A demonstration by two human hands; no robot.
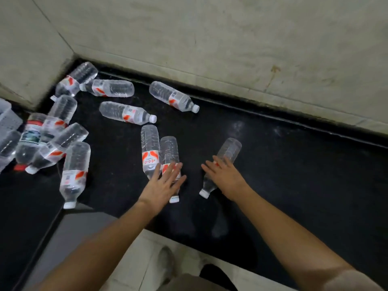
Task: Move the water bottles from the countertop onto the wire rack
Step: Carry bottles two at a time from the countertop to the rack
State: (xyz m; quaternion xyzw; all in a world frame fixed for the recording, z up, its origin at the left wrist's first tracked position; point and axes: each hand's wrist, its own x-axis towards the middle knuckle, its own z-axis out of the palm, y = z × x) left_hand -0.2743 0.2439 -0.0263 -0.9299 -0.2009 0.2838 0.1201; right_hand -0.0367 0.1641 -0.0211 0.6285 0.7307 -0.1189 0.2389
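Several clear water bottles with red-and-white labels lie on the black countertop [283,164]. My left hand [165,181] is spread flat, fingers apart, over the neck end of a pair of bottles [170,150] lying side by side. My right hand [224,175] rests with fingers open on top of a single bottle [230,149] that lies slanted, cap toward me. Neither hand has closed around a bottle. No wire rack is visible.
More bottles lie scattered at the back [172,96] and piled at the left [63,141], one with a red cap and darker label. A white plastic basket [6,120] stands at the left edge. Tiled walls enclose the corner. Floor tiles and my shoes show below.
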